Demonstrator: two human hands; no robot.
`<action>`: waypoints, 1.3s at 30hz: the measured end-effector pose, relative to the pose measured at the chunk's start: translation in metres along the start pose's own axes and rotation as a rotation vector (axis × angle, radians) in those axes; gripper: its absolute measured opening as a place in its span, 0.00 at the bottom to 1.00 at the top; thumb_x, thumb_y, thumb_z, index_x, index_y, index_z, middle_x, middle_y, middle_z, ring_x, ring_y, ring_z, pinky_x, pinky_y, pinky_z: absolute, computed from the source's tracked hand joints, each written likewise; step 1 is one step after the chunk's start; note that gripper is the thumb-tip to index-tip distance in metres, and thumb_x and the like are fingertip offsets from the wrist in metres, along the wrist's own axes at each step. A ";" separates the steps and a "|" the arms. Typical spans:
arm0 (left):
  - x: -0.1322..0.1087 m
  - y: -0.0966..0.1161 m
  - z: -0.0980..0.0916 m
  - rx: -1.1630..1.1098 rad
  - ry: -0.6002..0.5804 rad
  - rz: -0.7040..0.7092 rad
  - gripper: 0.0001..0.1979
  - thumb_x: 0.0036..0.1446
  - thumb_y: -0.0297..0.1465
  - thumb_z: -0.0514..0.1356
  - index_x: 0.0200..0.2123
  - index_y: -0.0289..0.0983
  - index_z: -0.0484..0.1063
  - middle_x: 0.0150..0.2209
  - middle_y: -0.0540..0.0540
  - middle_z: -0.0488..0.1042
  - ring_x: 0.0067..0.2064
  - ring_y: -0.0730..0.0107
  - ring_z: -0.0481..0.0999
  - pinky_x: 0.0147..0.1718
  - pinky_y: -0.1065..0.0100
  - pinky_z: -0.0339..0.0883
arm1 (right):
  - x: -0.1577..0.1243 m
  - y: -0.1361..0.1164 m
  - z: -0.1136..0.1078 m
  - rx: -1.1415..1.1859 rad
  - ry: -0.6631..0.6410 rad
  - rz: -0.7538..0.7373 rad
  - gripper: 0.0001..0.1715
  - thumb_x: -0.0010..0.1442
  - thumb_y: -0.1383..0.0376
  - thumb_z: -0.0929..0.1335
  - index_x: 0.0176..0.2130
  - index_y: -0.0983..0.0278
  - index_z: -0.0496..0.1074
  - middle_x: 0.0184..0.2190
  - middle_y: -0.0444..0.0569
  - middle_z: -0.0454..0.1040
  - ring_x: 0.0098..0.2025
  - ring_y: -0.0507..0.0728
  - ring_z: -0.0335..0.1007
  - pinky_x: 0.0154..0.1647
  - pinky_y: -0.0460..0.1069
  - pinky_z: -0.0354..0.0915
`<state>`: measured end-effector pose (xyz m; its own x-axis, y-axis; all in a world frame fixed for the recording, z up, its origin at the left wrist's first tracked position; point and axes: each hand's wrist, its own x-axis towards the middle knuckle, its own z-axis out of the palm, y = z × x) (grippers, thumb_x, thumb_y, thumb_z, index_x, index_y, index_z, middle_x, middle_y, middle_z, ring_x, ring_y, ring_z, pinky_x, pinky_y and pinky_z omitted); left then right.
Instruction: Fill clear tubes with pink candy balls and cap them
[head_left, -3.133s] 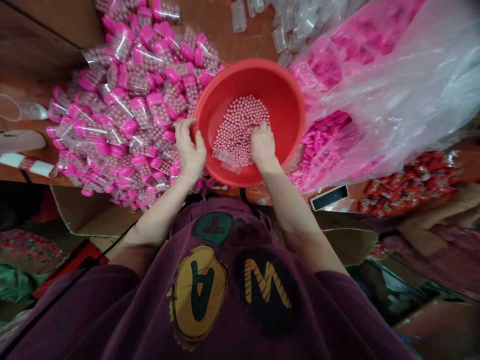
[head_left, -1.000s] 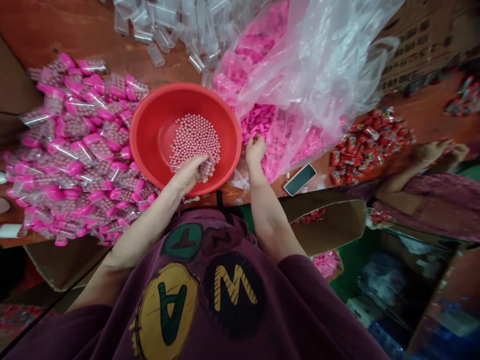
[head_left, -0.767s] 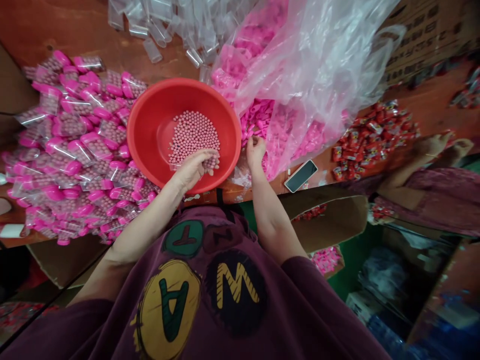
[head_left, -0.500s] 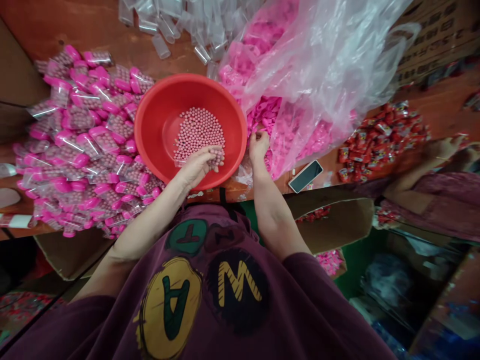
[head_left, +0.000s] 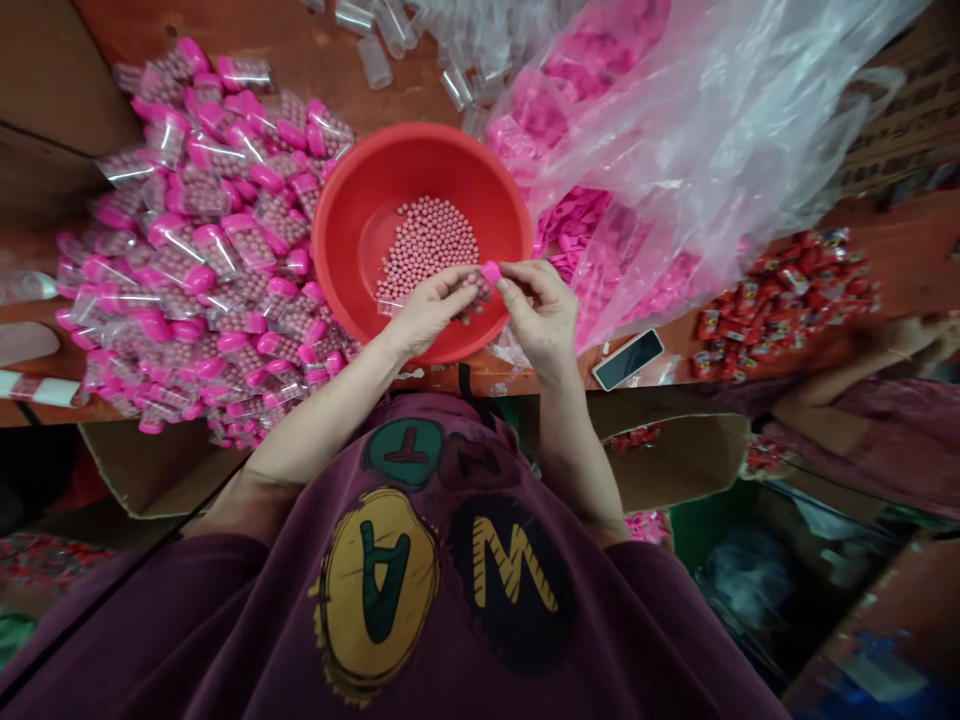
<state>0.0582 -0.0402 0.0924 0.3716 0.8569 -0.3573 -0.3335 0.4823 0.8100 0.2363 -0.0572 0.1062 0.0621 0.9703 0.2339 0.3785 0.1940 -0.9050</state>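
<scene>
Over the near right side of a red plastic basin [head_left: 337, 240], my left hand [head_left: 437, 310] is closed around a clear tube of pink beads [head_left: 472, 297]. My right hand [head_left: 541, 315] pinches a bright pink cap [head_left: 491, 272] at the tube's end; whether it is seated I cannot tell. Loose pink beads [head_left: 431, 235] lie in the bottom of the basin. Just right of the basin, a clear plastic bag [head_left: 675, 120] lies open with many pink caps [head_left: 574, 215] in it.
Capped bead tubes [head_left: 217, 240] are heaped left of the basin. Clear tubes [head_left: 375, 62] lie at the back. A phone [head_left: 628, 360] rests near the table edge. Red wrapped packets [head_left: 780, 295] are piled at right, beside another person's arm [head_left: 840, 385]. Cardboard boxes [head_left: 675, 465] stand below.
My right hand has come from the caps to the left hand, with a pink cap in its fingers. The left hand has lifted the tube toward it. The view has shifted.
</scene>
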 end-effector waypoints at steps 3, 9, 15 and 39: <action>-0.009 0.006 0.001 0.002 -0.005 0.018 0.12 0.67 0.35 0.68 0.51 0.40 0.78 0.41 0.46 0.81 0.36 0.71 0.79 0.33 0.71 0.71 | -0.002 -0.012 0.008 -0.035 0.004 -0.028 0.16 0.70 0.50 0.71 0.47 0.55 0.84 0.41 0.47 0.82 0.44 0.57 0.78 0.51 0.58 0.77; -0.022 0.010 0.005 -0.045 0.045 -0.004 0.08 0.70 0.35 0.64 0.49 0.39 0.79 0.37 0.48 0.79 0.31 0.75 0.75 0.34 0.71 0.73 | -0.010 -0.020 0.015 -0.122 -0.048 -0.062 0.16 0.73 0.51 0.68 0.49 0.55 0.83 0.44 0.49 0.81 0.47 0.59 0.78 0.56 0.61 0.77; -0.032 0.011 0.007 -0.037 0.070 0.040 0.07 0.71 0.34 0.63 0.45 0.38 0.79 0.35 0.49 0.77 0.33 0.76 0.74 0.31 0.74 0.70 | -0.017 -0.027 0.014 -0.270 -0.139 -0.174 0.19 0.75 0.56 0.64 0.53 0.56 0.82 0.48 0.53 0.81 0.54 0.63 0.79 0.61 0.65 0.77; -0.055 0.048 -0.008 0.393 -0.321 0.032 0.06 0.61 0.29 0.68 0.33 0.34 0.76 0.25 0.52 0.68 0.25 0.79 0.64 0.24 0.72 0.56 | -0.002 -0.049 0.038 0.291 -0.589 0.296 0.45 0.74 0.36 0.53 0.75 0.56 0.63 0.56 0.50 0.81 0.60 0.59 0.77 0.67 0.56 0.74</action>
<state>0.0146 -0.0624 0.1471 0.6345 0.7413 -0.2188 -0.0208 0.2994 0.9539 0.1828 -0.0628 0.1362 -0.4156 0.8891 -0.1919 0.1560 -0.1382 -0.9780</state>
